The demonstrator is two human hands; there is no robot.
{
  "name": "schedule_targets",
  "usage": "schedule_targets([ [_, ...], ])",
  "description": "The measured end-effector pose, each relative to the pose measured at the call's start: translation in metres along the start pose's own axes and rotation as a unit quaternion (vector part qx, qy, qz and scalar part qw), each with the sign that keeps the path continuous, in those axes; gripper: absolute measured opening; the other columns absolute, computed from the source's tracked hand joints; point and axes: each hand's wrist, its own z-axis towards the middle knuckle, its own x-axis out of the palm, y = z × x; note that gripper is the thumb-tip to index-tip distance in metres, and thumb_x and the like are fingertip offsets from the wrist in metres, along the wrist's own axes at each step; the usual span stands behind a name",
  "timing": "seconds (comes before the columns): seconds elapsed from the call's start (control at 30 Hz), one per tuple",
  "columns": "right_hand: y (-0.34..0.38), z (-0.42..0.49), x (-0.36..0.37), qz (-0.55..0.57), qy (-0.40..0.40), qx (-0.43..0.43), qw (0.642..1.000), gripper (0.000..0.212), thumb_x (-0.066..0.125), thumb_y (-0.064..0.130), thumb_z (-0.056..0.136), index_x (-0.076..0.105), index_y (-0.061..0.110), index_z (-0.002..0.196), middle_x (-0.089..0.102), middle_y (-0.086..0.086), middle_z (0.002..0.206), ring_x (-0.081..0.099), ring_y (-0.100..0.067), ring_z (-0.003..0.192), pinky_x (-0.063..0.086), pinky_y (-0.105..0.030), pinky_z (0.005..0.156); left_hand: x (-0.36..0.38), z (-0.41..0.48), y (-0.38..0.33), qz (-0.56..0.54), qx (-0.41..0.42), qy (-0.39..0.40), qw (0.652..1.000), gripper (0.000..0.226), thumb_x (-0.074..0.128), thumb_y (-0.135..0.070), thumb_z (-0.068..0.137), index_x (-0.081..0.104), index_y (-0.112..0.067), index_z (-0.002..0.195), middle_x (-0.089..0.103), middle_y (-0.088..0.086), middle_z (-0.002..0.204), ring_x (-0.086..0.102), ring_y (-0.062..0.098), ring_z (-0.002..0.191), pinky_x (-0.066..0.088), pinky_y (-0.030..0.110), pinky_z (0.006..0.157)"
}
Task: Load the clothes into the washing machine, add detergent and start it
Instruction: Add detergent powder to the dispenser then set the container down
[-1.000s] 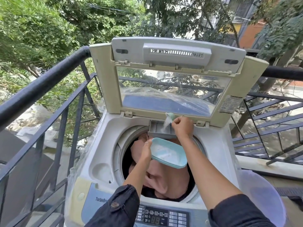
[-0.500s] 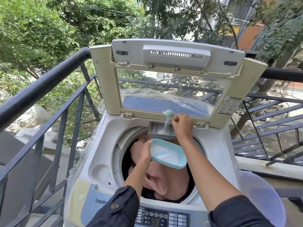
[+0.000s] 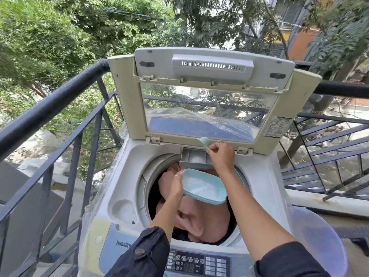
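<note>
Your right hand (image 3: 221, 154) pinches the scoop (image 3: 204, 141) just above the detergent drawer (image 3: 194, 159); your left hand (image 3: 176, 183) grips the powder tub (image 3: 203, 186) below it, over the clothes (image 3: 195, 216) in the drum. Keep the scoop low over the drawer and tap it clean so nothing drifts onto the rim. A second ago powder was pouring; now the scoop is lifted, seemingly empty, and white powder lies in the drawer.

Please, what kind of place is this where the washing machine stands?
Most likely an outdoor balcony or stair landing of a home. A black metal railing runs beside the top-loading washing machine, metal stairs descend on the right, and trees and a neighbouring building rise beyond.
</note>
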Motion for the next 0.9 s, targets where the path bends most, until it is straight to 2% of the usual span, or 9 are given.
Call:
schedule_targets([
  [0.1,-0.004,-0.007,-0.003,0.025,0.006,-0.005,1.000,0.009,0.072,0.010,0.076,0.074,0.004,0.082,0.075,-0.010,0.085,0.067,-0.024,0.081,0.048,-0.027,0.074,0.004,-0.002,0.000,-0.029,0.006,-0.006,1.000,0.025,0.037,-0.029,0.097,0.060,-0.027,0.107,0.061,0.000,0.093,0.057,0.015,0.080,0.046,0.028,0.065],
  [0.2,-0.013,-0.016,-0.007,0.043,0.018,-0.010,0.999,0.009,0.072,0.010,0.076,0.073,0.004,0.082,0.074,-0.010,0.086,0.068,-0.024,0.081,0.051,-0.030,0.077,0.012,-0.009,-0.002,-0.014,0.046,-0.006,0.999,0.030,0.036,-0.024,0.097,0.064,-0.032,0.090,0.064,-0.005,0.089,0.060,0.012,0.082,0.049,0.027,0.075],
  [0.27,-0.020,-0.023,-0.010,0.043,0.049,-0.020,0.998,0.009,0.072,0.010,0.076,0.074,0.005,0.083,0.075,-0.009,0.086,0.068,-0.023,0.081,0.052,-0.031,0.078,0.018,-0.015,-0.006,0.000,0.080,-0.052,0.995,0.033,0.041,-0.018,0.096,0.067,-0.030,0.079,0.067,-0.007,0.083,0.064,0.007,0.073,0.053,0.017,0.068],
  [0.4,-0.034,-0.037,-0.020,0.032,0.111,-0.013,0.993,0.012,0.073,0.013,0.076,0.075,0.008,0.086,0.075,-0.007,0.089,0.065,-0.016,0.077,0.048,-0.025,0.073,0.025,-0.020,-0.008,0.072,0.106,-0.124,0.984,0.024,0.044,-0.030,0.093,0.066,-0.022,0.092,0.068,0.009,0.101,0.065,0.026,0.095,0.054,0.037,0.090],
  [0.47,-0.041,-0.042,-0.025,0.005,0.143,0.001,0.990,0.015,0.074,0.018,0.075,0.076,0.012,0.088,0.074,-0.005,0.093,0.067,-0.019,0.087,0.046,-0.025,0.074,0.025,-0.024,-0.007,0.153,0.118,-0.175,0.965,0.032,0.044,-0.036,0.091,0.069,-0.017,0.100,0.070,0.008,0.102,0.065,0.026,0.098,0.053,0.037,0.090],
  [0.53,-0.048,-0.045,-0.031,-0.025,0.157,0.007,0.987,0.017,0.074,0.025,0.076,0.077,0.017,0.091,0.072,-0.004,0.099,0.064,-0.021,0.099,0.045,-0.027,0.080,0.036,-0.034,-0.010,0.115,0.129,-0.150,0.973,0.032,0.043,-0.026,0.095,0.066,-0.011,0.112,0.067,0.010,0.112,0.061,0.024,0.103,0.046,0.035,0.099],
  [0.63,-0.058,-0.051,-0.045,-0.055,0.078,-0.002,0.995,0.024,0.070,0.031,0.078,0.074,0.019,0.099,0.066,-0.003,0.111,0.053,-0.022,0.112,0.041,-0.033,0.093,0.051,-0.049,-0.011,0.122,0.138,-0.106,0.977,0.034,0.037,-0.020,0.099,0.059,-0.008,0.121,0.060,0.009,0.122,0.055,0.026,0.115,0.039,0.025,0.094],
  [0.73,-0.072,-0.057,-0.061,-0.043,-0.053,0.044,0.997,0.030,0.066,0.025,0.083,0.064,0.016,0.111,0.057,-0.006,0.117,0.049,-0.026,0.115,0.040,-0.034,0.092,0.063,-0.060,-0.009,0.095,0.164,-0.137,0.972,0.033,0.039,-0.019,0.099,0.060,-0.007,0.121,0.061,0.011,0.126,0.055,0.026,0.117,0.039,0.023,0.095],
  [0.9,-0.103,-0.071,-0.094,0.014,-0.094,0.177,0.980,0.032,0.046,0.035,0.096,0.056,0.007,0.109,0.058,-0.015,0.116,0.056,-0.034,0.108,0.045,-0.038,0.081,0.103,-0.085,-0.006,0.057,0.168,-0.132,0.975,0.028,0.039,-0.017,0.098,0.051,-0.004,0.121,0.056,0.017,0.122,0.050,0.023,0.103,0.030,0.014,0.074],
])
